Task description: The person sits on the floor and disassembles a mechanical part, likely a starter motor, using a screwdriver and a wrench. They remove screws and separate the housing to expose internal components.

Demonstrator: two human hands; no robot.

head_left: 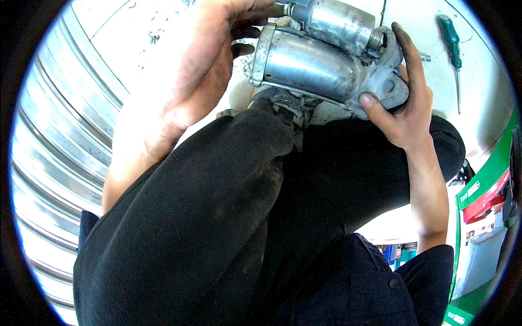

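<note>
Grip, right hand: right hand [410,120] clamped on the nose casting [385,82] of a starter motor [315,64], thumb on the near side, fingers on the far side.
Grip, left hand: left hand [204,70] at the motor's left end, palm open toward the right, fingers bent behind the end cap [262,54]; whether they press on it, cannot tell. Fingertips dark with grime.
Motor, position: beyond the knees, lying crosswise between the two hands, right end slightly nearer. Whether anything beneath bears its weight, cannot tell.
Motor, build: large bare-metal cylinder on the near side, smaller cylinder [342,24] alongside on the far side; dull, with smudges.
Screwdriver: green-handled screwdriver [449,42] on the pale floor [117,24], right of the right hand, blade toward the near side.
Floor, far left: scattered dark specks.
Left side: ribbed metal shutter [65,136].
Near side: black trousers [217,179], knees bent.
Right side: green rack [473,190] with a red part and a whitish container [481,255].
</note>
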